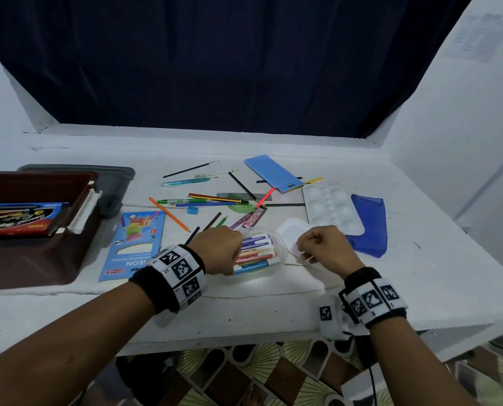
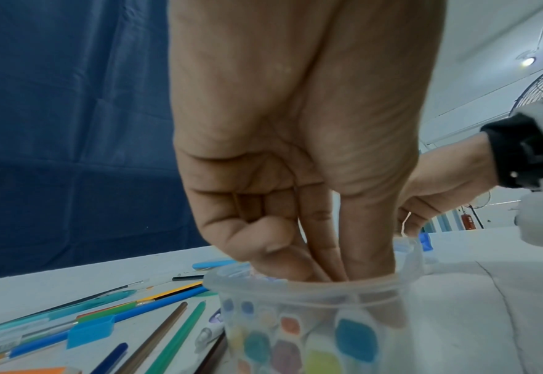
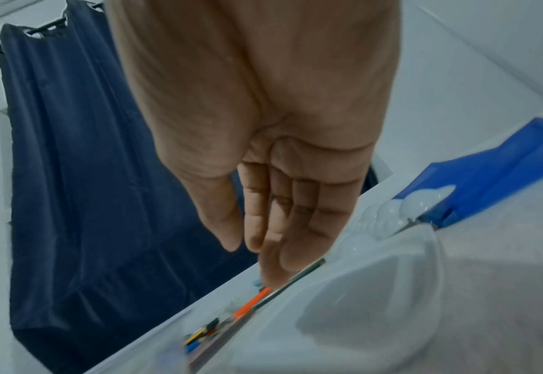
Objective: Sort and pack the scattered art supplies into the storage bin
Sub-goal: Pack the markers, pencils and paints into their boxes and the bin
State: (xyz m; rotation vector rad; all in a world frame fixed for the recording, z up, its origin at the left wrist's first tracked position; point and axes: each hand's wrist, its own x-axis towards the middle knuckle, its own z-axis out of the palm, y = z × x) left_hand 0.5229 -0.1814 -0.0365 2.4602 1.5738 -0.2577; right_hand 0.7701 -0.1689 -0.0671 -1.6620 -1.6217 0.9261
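Left wrist view: left hand [image 2: 283, 141], fingers [image 2: 369, 243] reaching down into one clear tub [image 2: 312, 296] of markers [image 2: 355, 339]; some straight, the smaller ones curled. Whether they grip a marker cannot be told; the tips are hidden behind the tub's cloudy wall.

Head view: same tub [image 1: 275, 269] lying on its side on the bench [image 1: 273, 300], about five markers [image 1: 259, 249] counted through it; left hand [image 1: 219, 249] at its mouth. Right hand [image 1: 325, 244] just beside, fingers curled, pinching one white lid [image 1: 292, 232].

Right wrist view: right hand [image 3: 264, 151] seen from the palm, the lid [image 3: 369, 291] a blurred pale shape below; the pinch is not plain here.

Further out, head view only:
- one white paint palette [image 1: 332, 208] overlapping one blue pouch [image 1: 371, 224];
- one blue card sleeve [image 1: 273, 172];
- one neon pencil box [image 1: 136, 244];
- loose pencils and pens [image 1: 203, 199], uncounted;
- one maroon storage bin [image 1: 33, 230] at far left, holding one pencil box [image 1: 21, 218].
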